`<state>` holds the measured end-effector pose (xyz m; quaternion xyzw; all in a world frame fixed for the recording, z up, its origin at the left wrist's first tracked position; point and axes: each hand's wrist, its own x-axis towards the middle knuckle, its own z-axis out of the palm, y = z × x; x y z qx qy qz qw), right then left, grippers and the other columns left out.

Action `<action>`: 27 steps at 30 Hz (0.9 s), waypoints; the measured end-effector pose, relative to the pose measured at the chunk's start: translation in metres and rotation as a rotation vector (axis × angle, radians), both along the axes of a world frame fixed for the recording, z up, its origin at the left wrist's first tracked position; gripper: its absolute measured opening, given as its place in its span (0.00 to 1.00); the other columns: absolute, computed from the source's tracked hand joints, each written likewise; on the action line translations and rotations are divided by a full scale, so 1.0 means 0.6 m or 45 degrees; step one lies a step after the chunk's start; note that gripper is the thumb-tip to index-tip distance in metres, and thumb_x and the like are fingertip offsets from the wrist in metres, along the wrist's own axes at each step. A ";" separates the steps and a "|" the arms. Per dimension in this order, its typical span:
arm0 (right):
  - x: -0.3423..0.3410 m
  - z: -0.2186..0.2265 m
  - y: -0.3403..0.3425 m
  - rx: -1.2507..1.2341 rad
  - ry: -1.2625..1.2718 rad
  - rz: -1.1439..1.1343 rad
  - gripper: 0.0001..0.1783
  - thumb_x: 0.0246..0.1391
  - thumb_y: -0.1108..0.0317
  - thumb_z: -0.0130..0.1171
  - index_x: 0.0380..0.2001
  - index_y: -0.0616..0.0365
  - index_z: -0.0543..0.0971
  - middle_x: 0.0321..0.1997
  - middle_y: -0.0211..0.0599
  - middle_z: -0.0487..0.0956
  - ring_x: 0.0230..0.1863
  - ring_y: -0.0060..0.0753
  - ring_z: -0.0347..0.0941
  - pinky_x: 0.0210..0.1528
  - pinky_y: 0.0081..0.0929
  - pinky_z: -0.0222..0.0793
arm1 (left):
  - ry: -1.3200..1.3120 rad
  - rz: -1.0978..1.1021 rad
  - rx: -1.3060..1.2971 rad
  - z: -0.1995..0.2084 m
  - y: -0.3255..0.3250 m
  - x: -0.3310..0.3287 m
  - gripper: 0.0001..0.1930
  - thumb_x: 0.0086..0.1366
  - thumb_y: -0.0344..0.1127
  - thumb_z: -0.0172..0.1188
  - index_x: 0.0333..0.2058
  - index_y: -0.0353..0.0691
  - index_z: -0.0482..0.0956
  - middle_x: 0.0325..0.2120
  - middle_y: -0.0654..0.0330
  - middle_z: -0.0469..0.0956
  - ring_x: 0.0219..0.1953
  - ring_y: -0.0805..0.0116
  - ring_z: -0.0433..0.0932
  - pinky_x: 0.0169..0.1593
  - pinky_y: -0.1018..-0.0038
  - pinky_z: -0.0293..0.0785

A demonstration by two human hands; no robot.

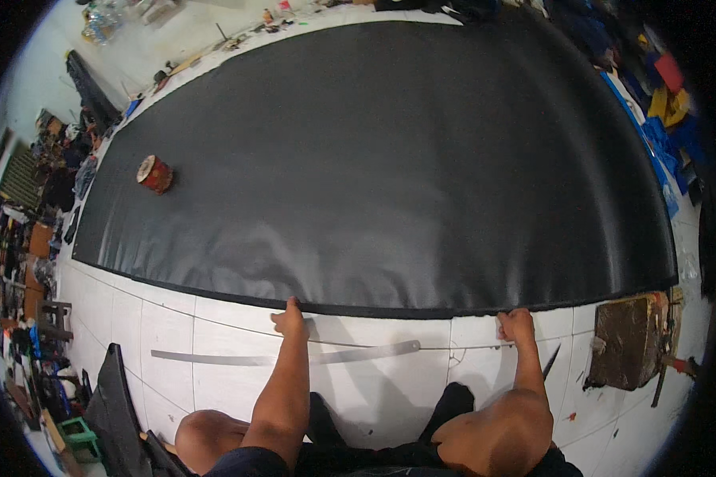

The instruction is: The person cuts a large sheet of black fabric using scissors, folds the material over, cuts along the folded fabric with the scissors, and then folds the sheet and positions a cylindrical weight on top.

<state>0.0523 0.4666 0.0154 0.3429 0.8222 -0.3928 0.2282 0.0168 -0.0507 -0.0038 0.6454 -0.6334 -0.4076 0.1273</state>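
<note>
A large black sheet (358, 175) with a smooth, slightly shiny face lies spread over the white tiled floor. Along its near edge, left of the middle, my left hand (290, 319) is closed on the rim with the thumb side on top. Farther right, my right hand (517, 324) is closed with its fingers curled at the same edge. A long metal ruler (366, 354) rests on the tiles, passing beneath my left forearm. On the sheet's left part stands a red can (155, 174) with a pale top.
A worn dark block (627, 342) sits by the sheet's near right corner. A dark pointed thing (551, 362) lies beside my right forearm. Clutter lines the left wall; a green stool (79, 436) is at lower left. Blue and yellow materials (670, 107) are heaped at the right.
</note>
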 end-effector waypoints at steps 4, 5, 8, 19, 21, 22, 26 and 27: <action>-0.024 0.075 -0.138 0.342 0.586 0.505 0.18 0.49 0.62 0.67 0.41 0.61 0.78 0.44 0.47 0.80 0.47 0.48 0.76 0.50 0.43 0.71 | 0.538 -0.138 0.685 -0.014 -0.070 0.003 0.39 0.57 0.40 0.65 0.62 0.30 0.56 0.60 0.48 0.60 0.45 0.52 0.76 0.39 0.60 0.79; -0.021 0.084 -0.164 0.350 0.688 0.708 0.25 0.52 0.55 0.63 0.49 0.58 0.75 0.55 0.48 0.73 0.56 0.49 0.70 0.58 0.44 0.64 | 0.531 -0.012 0.626 -0.008 -0.026 -0.015 0.37 0.56 0.38 0.65 0.60 0.30 0.58 0.57 0.49 0.64 0.41 0.56 0.77 0.34 0.64 0.78; 0.010 0.028 -0.203 0.526 0.711 1.144 0.35 0.57 0.48 0.56 0.64 0.52 0.64 0.69 0.47 0.59 0.70 0.50 0.53 0.70 0.45 0.48 | 0.495 0.178 0.566 0.027 0.040 -0.036 0.32 0.55 0.32 0.66 0.55 0.27 0.62 0.43 0.51 0.75 0.36 0.62 0.78 0.28 0.69 0.76; 0.071 -0.008 -0.193 0.619 0.646 1.120 0.36 0.59 0.49 0.54 0.66 0.54 0.63 0.72 0.47 0.56 0.73 0.50 0.49 0.71 0.51 0.42 | 0.677 0.239 1.162 -0.005 -0.006 -0.027 0.11 0.60 0.34 0.59 0.39 0.36 0.73 0.33 0.56 0.75 0.34 0.65 0.73 0.32 0.71 0.73; 0.060 0.004 -0.207 0.530 0.680 1.035 0.35 0.58 0.51 0.56 0.64 0.56 0.65 0.70 0.47 0.59 0.70 0.50 0.54 0.69 0.50 0.47 | 0.722 0.230 1.048 -0.025 -0.068 -0.029 0.10 0.61 0.35 0.59 0.39 0.39 0.74 0.33 0.56 0.75 0.35 0.65 0.73 0.33 0.69 0.73; 0.061 0.010 -0.203 0.465 0.692 0.949 0.34 0.57 0.53 0.58 0.62 0.58 0.67 0.69 0.48 0.62 0.68 0.51 0.58 0.68 0.50 0.51 | 0.752 0.221 0.959 -0.044 -0.097 -0.017 0.10 0.61 0.37 0.58 0.39 0.41 0.74 0.34 0.57 0.74 0.35 0.65 0.73 0.33 0.68 0.73; 0.105 0.037 -0.076 0.550 0.829 0.531 0.25 0.55 0.61 0.61 0.53 0.62 0.73 0.59 0.51 0.70 0.58 0.56 0.67 0.60 0.41 0.64 | 0.701 0.012 0.982 -0.057 -0.088 -0.032 0.08 0.62 0.38 0.56 0.37 0.42 0.74 0.32 0.60 0.73 0.29 0.69 0.67 0.29 0.75 0.67; 0.134 0.029 -0.055 0.526 0.796 0.428 0.24 0.55 0.62 0.61 0.53 0.62 0.73 0.58 0.50 0.71 0.58 0.53 0.68 0.60 0.39 0.65 | 0.675 -0.012 0.983 -0.058 -0.103 -0.030 0.08 0.62 0.39 0.57 0.36 0.43 0.74 0.33 0.60 0.73 0.29 0.69 0.68 0.30 0.75 0.68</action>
